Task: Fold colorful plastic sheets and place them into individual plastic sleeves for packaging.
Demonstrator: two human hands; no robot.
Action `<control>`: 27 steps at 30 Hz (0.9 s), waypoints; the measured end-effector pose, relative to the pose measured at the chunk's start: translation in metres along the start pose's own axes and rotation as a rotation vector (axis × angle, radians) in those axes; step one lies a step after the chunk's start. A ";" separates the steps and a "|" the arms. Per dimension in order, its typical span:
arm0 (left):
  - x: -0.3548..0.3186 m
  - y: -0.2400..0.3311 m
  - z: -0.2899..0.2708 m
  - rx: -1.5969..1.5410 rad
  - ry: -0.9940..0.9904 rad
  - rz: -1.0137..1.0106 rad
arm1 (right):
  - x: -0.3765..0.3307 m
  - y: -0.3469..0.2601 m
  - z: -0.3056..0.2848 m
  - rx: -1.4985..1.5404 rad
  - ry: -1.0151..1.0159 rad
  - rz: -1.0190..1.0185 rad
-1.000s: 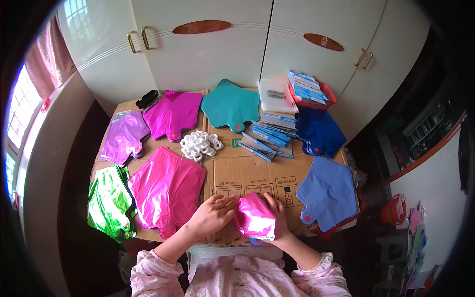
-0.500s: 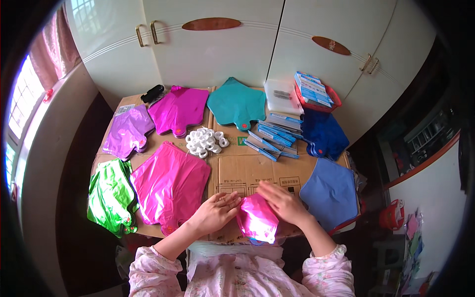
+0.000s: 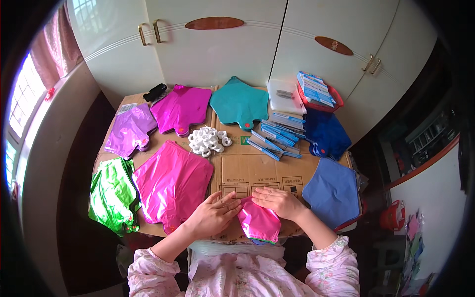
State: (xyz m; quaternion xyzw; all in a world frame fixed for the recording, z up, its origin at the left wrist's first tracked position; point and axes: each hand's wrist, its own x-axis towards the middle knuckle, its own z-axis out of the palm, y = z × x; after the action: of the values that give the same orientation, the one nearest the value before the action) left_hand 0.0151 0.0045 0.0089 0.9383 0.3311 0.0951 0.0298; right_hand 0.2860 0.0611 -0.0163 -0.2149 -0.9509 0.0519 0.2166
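Close to the near edge of the cardboard lies a shiny pink foil balloon (image 3: 260,222), flat and partly folded. A green and a blue edge show beneath its near end. My left hand (image 3: 216,214) lies along its left side, fingers stretched out and slightly spread. Across the upper right part of the foil rests my right hand (image 3: 278,202), palm down with its fingers extended. A stack of flat pink foil balloons (image 3: 173,180) lies to the left of my left hand, and flat periwinkle-blue balloons (image 3: 332,190) lie right of my right hand.
Green (image 3: 111,190), purple (image 3: 129,127), magenta (image 3: 182,109), teal (image 3: 239,103) and dark blue foil balloons (image 3: 324,131) ring the cardboard (image 3: 237,171). White ribbon-like rings (image 3: 207,141) lie mid-table beside blue-and-white packets (image 3: 277,137). Behind are clear bags (image 3: 284,96) and a red basket (image 3: 339,99).
My right hand has come down and left onto the pink foil, its fingers now flat on it. My left hand's fingers are spread a little more. The view has shifted slightly.
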 end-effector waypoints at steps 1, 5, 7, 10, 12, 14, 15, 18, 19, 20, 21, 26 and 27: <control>-0.001 0.002 0.000 -0.019 0.009 -0.011 | 0.000 0.000 -0.001 -0.005 -0.025 -0.003; -0.003 0.005 0.001 -0.031 0.017 -0.011 | -0.003 -0.007 -0.009 -0.049 -0.133 0.004; -0.005 0.009 0.001 -0.043 0.020 -0.016 | -0.007 -0.011 -0.012 -0.065 -0.181 0.012; -0.008 0.021 -0.002 -0.005 -0.031 0.016 | -0.014 -0.018 -0.015 -0.073 -0.233 0.022; -0.010 0.032 0.002 0.010 0.029 0.082 | -0.018 -0.023 -0.017 -0.090 -0.257 0.034; -0.016 0.045 0.015 0.026 0.069 0.157 | -0.017 -0.028 -0.022 -0.088 -0.294 0.020; -0.017 0.052 0.013 0.078 0.097 0.212 | -0.018 -0.031 -0.025 -0.087 -0.311 0.015; -0.022 0.068 0.027 0.009 0.181 0.171 | -0.025 -0.036 -0.027 -0.073 -0.357 0.002; -0.023 0.071 0.032 0.013 0.224 0.161 | -0.027 -0.039 -0.027 -0.087 -0.384 0.013; -0.024 0.074 0.036 0.031 0.251 0.152 | -0.030 -0.042 -0.026 -0.102 -0.412 0.024; -0.024 0.076 0.039 0.050 0.278 0.142 | -0.031 -0.044 -0.027 -0.117 -0.440 0.034; -0.021 0.080 0.039 -0.064 0.431 0.111 | -0.038 -0.055 -0.036 0.004 -0.446 0.090; -0.019 0.080 0.035 -0.147 0.463 0.073 | -0.041 -0.053 -0.037 0.080 -0.400 0.087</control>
State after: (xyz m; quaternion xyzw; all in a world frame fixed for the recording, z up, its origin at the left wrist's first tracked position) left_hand 0.0565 -0.0693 -0.0187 0.8981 0.2872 0.3327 0.0179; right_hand 0.3145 -0.0040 0.0111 -0.2324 -0.9619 0.1407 0.0292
